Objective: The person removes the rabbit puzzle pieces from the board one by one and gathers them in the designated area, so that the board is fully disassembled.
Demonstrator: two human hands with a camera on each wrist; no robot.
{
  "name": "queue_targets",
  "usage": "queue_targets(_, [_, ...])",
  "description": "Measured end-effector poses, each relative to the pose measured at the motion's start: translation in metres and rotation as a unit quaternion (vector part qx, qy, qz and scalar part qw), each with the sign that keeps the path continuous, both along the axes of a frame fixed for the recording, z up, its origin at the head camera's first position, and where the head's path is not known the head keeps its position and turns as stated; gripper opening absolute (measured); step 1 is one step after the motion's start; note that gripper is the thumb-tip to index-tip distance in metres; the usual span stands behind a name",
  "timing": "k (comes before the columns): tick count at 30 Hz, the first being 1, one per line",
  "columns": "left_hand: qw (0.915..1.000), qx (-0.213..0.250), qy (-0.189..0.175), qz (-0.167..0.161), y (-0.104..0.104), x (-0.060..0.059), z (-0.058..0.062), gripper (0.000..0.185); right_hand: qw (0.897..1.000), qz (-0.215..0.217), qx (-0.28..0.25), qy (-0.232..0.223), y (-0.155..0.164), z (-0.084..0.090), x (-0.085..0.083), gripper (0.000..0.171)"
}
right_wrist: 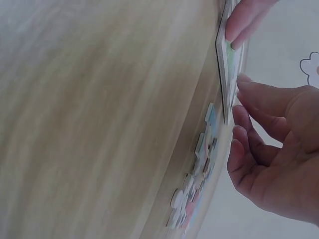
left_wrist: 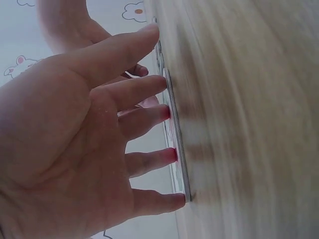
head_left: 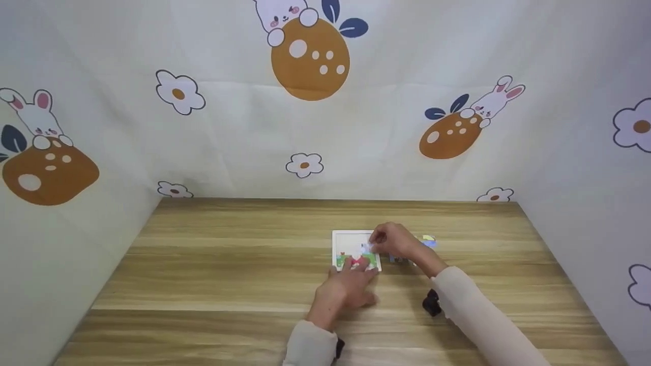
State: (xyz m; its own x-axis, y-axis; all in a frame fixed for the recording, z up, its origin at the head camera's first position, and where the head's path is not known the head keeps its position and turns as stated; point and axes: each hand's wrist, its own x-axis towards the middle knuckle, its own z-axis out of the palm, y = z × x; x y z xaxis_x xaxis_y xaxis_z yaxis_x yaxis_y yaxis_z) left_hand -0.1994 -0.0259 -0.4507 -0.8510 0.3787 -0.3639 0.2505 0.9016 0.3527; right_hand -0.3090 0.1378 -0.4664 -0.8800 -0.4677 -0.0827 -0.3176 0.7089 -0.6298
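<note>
A white-framed jigsaw puzzle board (head_left: 334, 244) lies on the table, partly filled along its near side with green and red picture pieces. My left hand (head_left: 347, 287) rests at its near edge, fingers spread and fairly straight. In the left wrist view, the fingertips (left_wrist: 172, 154) press on the board's rim. Over the board's right side, my right hand (head_left: 399, 241) pinches a pale blue-white puzzle piece (head_left: 365, 248) between thumb and forefinger. In the right wrist view the right thumb (right_wrist: 259, 92) is close over the board surface, the other fingers curled; the piece is mostly hidden there.
Several loose puzzle pieces (right_wrist: 192, 194) lie on the table to the right of the board, partly under the right forearm in the head view. The wooden table (head_left: 203, 284) meets a patterned cloth (head_left: 234, 137) at the back and sides.
</note>
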Motion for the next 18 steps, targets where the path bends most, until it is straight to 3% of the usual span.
queue_targets(18, [1.0, -0.003, 0.002, -0.005, -0.0026, 0.0008, -0.0006, 0.065, 1.0, -0.014, 0.004, -0.025, -0.0032, -0.0002, 0.0018, 0.012])
